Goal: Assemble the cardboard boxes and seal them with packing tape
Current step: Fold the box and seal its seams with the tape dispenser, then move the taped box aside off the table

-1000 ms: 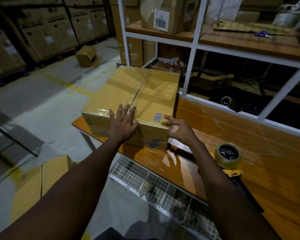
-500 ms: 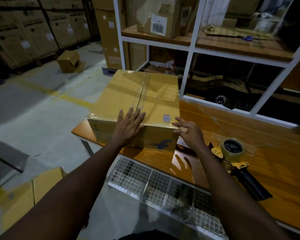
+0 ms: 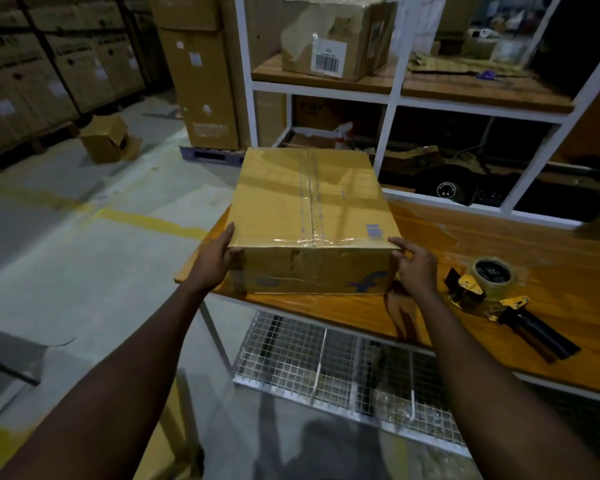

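Tabletop [image 3: 499,258]: box [image 3: 309,202] between left hand [image 3: 213,259] and right hand [image 3: 414,268] (seemingly gripped).

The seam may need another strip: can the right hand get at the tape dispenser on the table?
Probably yes: the tape dispenser lies beside the right hand with bare table between, though that hand grips the box corner.

Wooden worktop [image 3: 499,244] abuts a white shelf rack [image 3: 390,109]. Wire mesh tray [image 3: 291,355] sits beneath the worktop. Yellow line [image 3: 146,221] crosses the concrete floor [image 3: 84,289]. Purple scissors [image 3: 486,75] lie on an upper shelf.
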Motion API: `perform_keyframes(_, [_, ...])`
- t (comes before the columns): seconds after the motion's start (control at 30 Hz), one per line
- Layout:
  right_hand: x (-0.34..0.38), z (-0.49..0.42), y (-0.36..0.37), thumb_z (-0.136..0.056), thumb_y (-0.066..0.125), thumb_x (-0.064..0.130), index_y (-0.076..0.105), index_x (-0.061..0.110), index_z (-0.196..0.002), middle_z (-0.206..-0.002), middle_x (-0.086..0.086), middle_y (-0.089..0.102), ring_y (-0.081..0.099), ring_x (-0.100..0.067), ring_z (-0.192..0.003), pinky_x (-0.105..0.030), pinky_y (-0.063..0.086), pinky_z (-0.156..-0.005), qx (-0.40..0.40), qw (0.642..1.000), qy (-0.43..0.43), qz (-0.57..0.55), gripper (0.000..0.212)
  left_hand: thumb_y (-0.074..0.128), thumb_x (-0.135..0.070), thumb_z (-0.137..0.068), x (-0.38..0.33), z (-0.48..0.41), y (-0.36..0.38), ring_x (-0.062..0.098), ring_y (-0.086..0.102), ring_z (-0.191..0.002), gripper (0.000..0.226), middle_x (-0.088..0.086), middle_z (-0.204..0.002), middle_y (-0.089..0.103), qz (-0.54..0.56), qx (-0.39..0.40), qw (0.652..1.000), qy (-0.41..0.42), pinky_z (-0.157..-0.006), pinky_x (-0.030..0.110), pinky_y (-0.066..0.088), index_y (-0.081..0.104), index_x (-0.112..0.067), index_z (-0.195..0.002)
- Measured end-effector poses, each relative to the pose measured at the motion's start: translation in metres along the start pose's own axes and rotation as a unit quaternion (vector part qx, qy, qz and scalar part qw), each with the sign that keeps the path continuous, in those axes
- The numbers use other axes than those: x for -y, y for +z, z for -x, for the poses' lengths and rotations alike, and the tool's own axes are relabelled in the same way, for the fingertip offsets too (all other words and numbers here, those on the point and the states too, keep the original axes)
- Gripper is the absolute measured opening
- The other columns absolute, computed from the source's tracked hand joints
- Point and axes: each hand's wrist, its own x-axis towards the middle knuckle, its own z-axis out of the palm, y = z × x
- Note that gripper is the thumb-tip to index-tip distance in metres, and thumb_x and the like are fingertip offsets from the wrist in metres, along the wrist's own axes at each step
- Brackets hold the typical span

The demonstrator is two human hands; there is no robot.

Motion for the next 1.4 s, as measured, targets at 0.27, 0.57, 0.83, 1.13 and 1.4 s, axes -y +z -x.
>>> perform_keyframes(0.27, [0.042, 0.046, 0.043, -0.088, 0.073, 0.022, 0.040, 0.017, -0.150, -0.159, -0.015, 0.018, 0.025, -0.034, -0.142, -0.039, 0.037, -0.105, -0.062, 0.994, 0.053, 0.071, 0.070, 0.052, -0.001, -0.098, -0.011, 0.025, 0.023, 0.036, 0.053, -0.127, 0.053, 0.023, -0.144, 0.050, 0.125, -0.142, 0.981, -0.035, -0.092, 0.034, 0.044, 0.041, -0.007, -0.149])
perform_keyframes(0.57, [0.039, 0.026, 0.037, -0.071, 0.088, 0.035, 0.031, 0.032, -0.152, -0.147, -0.012, 0.030, 0.037, -0.033, -0.132, -0.035, 0.040, -0.096, -0.005, 0.995, 0.088, 0.043, 0.099, 0.089, -0.037, -0.068, -0.031, 0.031, 0.050, 0.034, 0.029, -0.140, 0.092, 0.012, -0.161, 0.006, 0.137, -0.104, 0.983, -0.055, -0.103, 0.036, 0.041, 0.039, -0.033, -0.145])
perform_keyframes(0.83, [0.033, 0.047, 0.054, -0.064, 0.093, 0.024, 0.037, 0.040, -0.143, -0.144, -0.015, 0.024, 0.041, -0.041, -0.126, -0.045, 0.051, -0.094, -0.035, 0.993, 0.075, 0.084, 0.098, 0.094, -0.038, -0.058, -0.047, 0.037, 0.065, 0.044, 0.024, -0.137, 0.108, 0.010, -0.157, -0.005, 0.118, -0.136, 0.976, -0.121, -0.099, 0.055, 0.048, 0.028, -0.035, -0.143])
perform_keyframes(1.13, [0.020, 0.114, 0.015, -0.062, 0.092, 0.017, 0.048, 0.041, -0.137, -0.149, -0.009, 0.027, 0.038, -0.037, -0.131, -0.047, 0.053, -0.089, -0.109, 0.989, 0.094, 0.014, 0.090, 0.094, -0.023, -0.060, -0.085, 0.106, 0.071, 0.033, 0.035, -0.134, 0.094, 0.015, -0.158, 0.013, 0.153, -0.218, 0.957, -0.113, -0.099, 0.043, 0.044, 0.045, -0.023, -0.139])
perform_keyframes(1.4, [0.015, 0.108, -0.094, -0.069, 0.082, -0.003, 0.051, 0.035, -0.138, -0.152, -0.017, 0.025, 0.040, -0.039, -0.133, -0.047, 0.055, -0.088, -0.215, 0.976, 0.032, -0.025, 0.084, 0.095, -0.017, -0.057, -0.185, 0.105, 0.081, 0.033, 0.037, -0.135, 0.096, 0.014, -0.157, 0.008, 0.224, -0.249, 0.942, -0.030, -0.102, 0.029, 0.038, 0.040, -0.030, -0.135])
